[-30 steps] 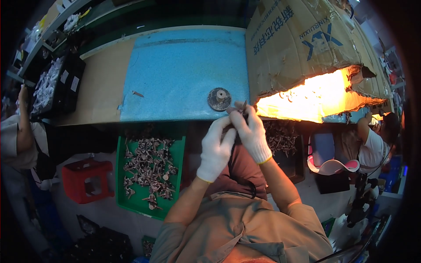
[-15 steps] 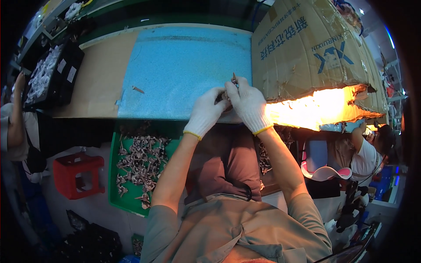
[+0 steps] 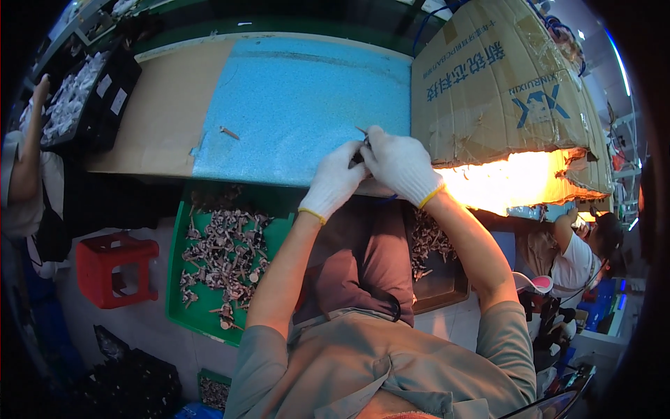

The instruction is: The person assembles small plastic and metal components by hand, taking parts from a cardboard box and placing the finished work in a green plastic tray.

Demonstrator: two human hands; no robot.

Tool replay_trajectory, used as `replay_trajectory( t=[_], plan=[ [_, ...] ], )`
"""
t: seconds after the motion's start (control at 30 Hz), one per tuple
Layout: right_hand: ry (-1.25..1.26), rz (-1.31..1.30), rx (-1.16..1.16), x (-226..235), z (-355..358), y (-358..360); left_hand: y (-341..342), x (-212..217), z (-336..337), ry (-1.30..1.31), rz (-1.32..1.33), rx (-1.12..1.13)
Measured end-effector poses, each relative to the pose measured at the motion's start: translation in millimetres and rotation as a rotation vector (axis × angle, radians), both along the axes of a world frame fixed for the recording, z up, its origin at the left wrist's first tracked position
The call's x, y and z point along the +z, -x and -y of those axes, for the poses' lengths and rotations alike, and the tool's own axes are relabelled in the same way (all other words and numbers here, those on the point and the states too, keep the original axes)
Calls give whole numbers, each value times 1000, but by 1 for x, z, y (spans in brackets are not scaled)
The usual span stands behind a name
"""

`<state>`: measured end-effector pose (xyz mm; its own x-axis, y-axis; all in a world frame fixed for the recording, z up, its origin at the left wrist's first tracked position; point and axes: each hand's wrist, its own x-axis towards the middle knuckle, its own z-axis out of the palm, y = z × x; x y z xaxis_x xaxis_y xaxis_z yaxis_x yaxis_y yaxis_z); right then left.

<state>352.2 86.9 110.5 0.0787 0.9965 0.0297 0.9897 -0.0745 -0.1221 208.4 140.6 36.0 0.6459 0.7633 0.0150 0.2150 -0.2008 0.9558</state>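
Both my hands wear white knit gloves with yellow cuffs and meet over the front of a blue foam sheet [image 3: 293, 98]. My right hand [image 3: 403, 166] is closed, pinching a small brownish-grey piece [image 3: 361, 130] whose pointed tip sticks out past the fingers. My left hand [image 3: 331, 180] curls in from the other side, its fingers closed around the piece's dark lower part. Gloves hide most of its shape. A slim brown stick-like piece [image 3: 229, 133] lies alone on the foam, left of my hands.
A cardboard box [image 3: 481, 91] with a bright glowing opening stands right of my hands. Below the bench, a green tray [image 3: 280, 234] holds many branched brownish pieces; a brown bin [image 3: 447, 297] holds more. A red stool [image 3: 98, 272], a black crate [image 3: 122, 80] and other people are around.
The held piece's tip has turned from pointing up to pointing up and left. My hands are slightly lower and farther right in the view, which has shifted a little.
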Motion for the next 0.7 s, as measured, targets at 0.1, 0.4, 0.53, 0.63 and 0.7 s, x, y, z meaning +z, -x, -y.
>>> replay_trajectory(
  t=[0.1, 0.4, 0.53, 0.63, 0.7],
  plan=[
    [79, 37, -72, -1, -2, 12, 9, -10, 2, 297, 284, 132],
    [354, 266, -19, 9, -10, 10, -48, 17, 8, 444, 586, 285],
    [238, 265, -77, -4, -8, 9, -43, 4, 2, 372, 436, 238],
    [280, 310, -88, -16, -16, -1, -46, -12, -6, 452, 542, 252],
    [194, 366, 182, -16, -13, 3, -41, -9, -5, 521, 556, 261]
  ],
)
